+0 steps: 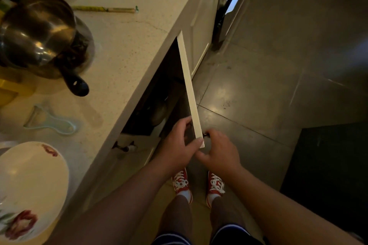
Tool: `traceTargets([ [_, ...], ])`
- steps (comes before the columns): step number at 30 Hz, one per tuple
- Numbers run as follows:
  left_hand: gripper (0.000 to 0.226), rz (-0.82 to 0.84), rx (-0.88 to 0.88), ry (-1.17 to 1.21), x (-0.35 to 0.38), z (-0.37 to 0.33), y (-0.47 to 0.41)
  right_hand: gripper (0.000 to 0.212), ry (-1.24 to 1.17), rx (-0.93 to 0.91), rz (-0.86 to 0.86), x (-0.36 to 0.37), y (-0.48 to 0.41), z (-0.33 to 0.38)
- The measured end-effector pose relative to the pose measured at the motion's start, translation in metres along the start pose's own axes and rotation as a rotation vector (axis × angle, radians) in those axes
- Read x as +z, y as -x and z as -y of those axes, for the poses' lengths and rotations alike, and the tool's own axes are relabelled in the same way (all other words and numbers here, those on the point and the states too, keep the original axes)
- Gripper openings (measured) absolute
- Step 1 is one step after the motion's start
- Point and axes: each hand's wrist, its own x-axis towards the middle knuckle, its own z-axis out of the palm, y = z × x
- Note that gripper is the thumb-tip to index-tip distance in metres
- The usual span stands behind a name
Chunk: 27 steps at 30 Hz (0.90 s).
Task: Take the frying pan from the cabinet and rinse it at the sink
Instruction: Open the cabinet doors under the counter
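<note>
Pan (159, 111) lying dark and dim inside the cabinet, shape barely showing | door (189, 85) standing part open | left hand (180, 141) clamping its edge, right hand (221, 152) gripping the knob | swinging it wide will be clearing the reach | bench (127, 49) above.
</note>
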Motion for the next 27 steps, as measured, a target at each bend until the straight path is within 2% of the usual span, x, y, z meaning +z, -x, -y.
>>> traceTargets([
  [3, 0.079, -0.014, 0.167, -0.254, 0.004, -0.012, -0.020, 0.076, -0.058, 0.033, -0.076, -0.006, 0.005, -0.011],
  [7, 0.076, -0.019, 0.257, -0.503, 0.012, -0.020, -0.041, 0.084, -0.072, -0.017, -0.232, -0.010, 0.016, -0.014],
  [10, 0.079, -0.016, 0.299, -0.617, 0.019, -0.023, -0.050, 0.067, 0.032, -0.133, -0.351, -0.012, 0.020, -0.016],
  [15, 0.085, -0.019, 0.357, -0.616, 0.037, -0.028, -0.059, 0.054, 0.127, -0.145, -0.448, -0.019, 0.016, -0.032],
  [25, 0.081, 0.001, 0.416, -0.481, 0.077, -0.053, -0.096, 0.047, 0.131, -0.053, -0.607, -0.074, -0.023, -0.069],
  [27, 0.083, -0.007, 0.414, -0.477, 0.085, -0.059, -0.105, 0.054, 0.154, -0.033, -0.610, -0.086, -0.033, -0.077],
])
